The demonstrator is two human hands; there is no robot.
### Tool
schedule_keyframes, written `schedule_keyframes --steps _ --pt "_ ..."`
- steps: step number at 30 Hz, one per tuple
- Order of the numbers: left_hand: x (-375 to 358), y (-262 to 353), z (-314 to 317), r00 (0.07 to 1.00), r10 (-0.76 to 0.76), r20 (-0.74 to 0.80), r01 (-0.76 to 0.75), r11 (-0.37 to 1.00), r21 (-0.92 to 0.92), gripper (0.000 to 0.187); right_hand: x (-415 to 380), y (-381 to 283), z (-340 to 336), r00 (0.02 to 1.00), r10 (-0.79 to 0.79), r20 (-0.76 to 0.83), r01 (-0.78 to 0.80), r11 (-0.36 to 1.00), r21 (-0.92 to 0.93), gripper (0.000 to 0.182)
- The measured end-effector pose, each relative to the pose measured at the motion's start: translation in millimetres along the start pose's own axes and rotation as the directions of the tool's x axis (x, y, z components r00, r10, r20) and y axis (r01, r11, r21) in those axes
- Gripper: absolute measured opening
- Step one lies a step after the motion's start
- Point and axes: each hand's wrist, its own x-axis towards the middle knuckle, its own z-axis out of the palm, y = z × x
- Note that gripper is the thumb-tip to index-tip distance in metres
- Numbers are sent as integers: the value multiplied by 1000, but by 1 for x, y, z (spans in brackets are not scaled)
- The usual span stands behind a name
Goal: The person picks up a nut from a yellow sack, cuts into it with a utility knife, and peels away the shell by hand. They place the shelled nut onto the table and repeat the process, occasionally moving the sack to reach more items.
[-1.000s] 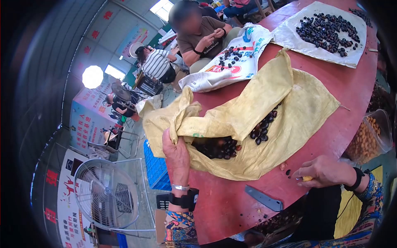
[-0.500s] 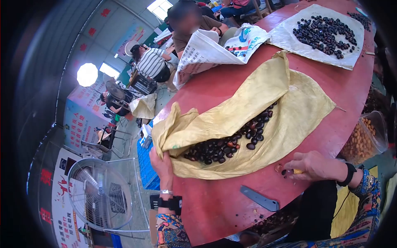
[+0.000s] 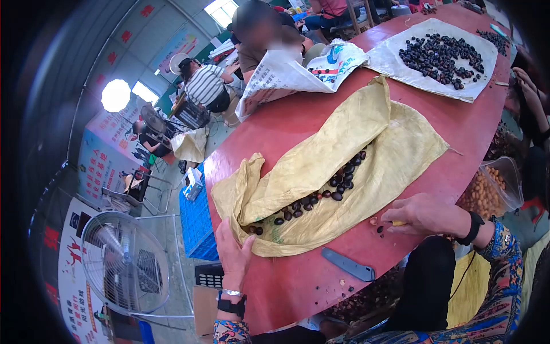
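A yellow cloth sack [image 3: 355, 198] lies partly folded on the red table, dark nuts [image 3: 309, 200] showing in its opening. At the sack's lower left edge is my left hand [image 3: 234, 252], its thumb spread from the fingers, touching or just beside the cloth. My right hand [image 3: 427, 215] is closed on a small yellow object [image 3: 399, 223] near the table's front edge; most of that object is hidden. Small dark pieces [image 3: 380, 230] lie under it. Between my hands rests a flat grey blade-like tool [image 3: 348, 265].
Across the red table [image 3: 275, 126] are a white sack [image 3: 281, 77] beside a seated person and a white sheet [image 3: 375, 54] bearing dark nuts. A bag of light brown nuts [image 3: 487, 189] stands at right, a blue crate [image 3: 195, 218] and fan [image 3: 125, 258] at left. Another person's hands show far right.
My left hand has loosened from the sack's gathered corner, and its thumb now stands apart. Fewer dark nuts show in the sack's opening. The whole view has shifted slightly.
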Motion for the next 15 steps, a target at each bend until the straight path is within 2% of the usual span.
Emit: schedule_keyframes --steps 1,2,3,5,6,8,10,11,13,15 --pt "0 7 -4 999 49 -8 -49 999 3 70 1 -7 -3 999 -48 -21 48 998 35 22" --pt "-1 10 -5 998 58 -18 -58 998 0 57 2 -15 -7 999 -48 -20 49 998 27 22" --pt "-1 14 -10 998 58 -27 -58 998 -4 57 3 -22 -12 999 -35 36 36 999 -16 22" --pt "-2 25 -19 969 36 245 -11 995 -103 39 4 -35 -20 995 -21 96 28 997 -68 22" --pt "-4 28 -17 971 31 239 -6 994 -106 39 4 -42 -24 997 -31 77 37 997 -73 23" --pt "-8 30 -6 960 52 274 67 910 -409 28 7 -54 -29 997 -49 62 54 995 -83 23" --pt "-10 31 16 972 45 232 72 880 -469 28 11 -67 -33 992 -99 -82 102 994 34 24" --pt "-10 29 29 980 42 196 69 847 -528 29 15 -77 -35 992 -103 -77 105 994 23 24" --pt "-10 18 62 984 16 179 76 865 -496 31 24 -100 -37 969 -164 -187 188 975 117 24" --pt "-10 20 77 987 -9 162 84 882 -464 32 33 -115 -21 974 -172 -145 190 975 117 24"
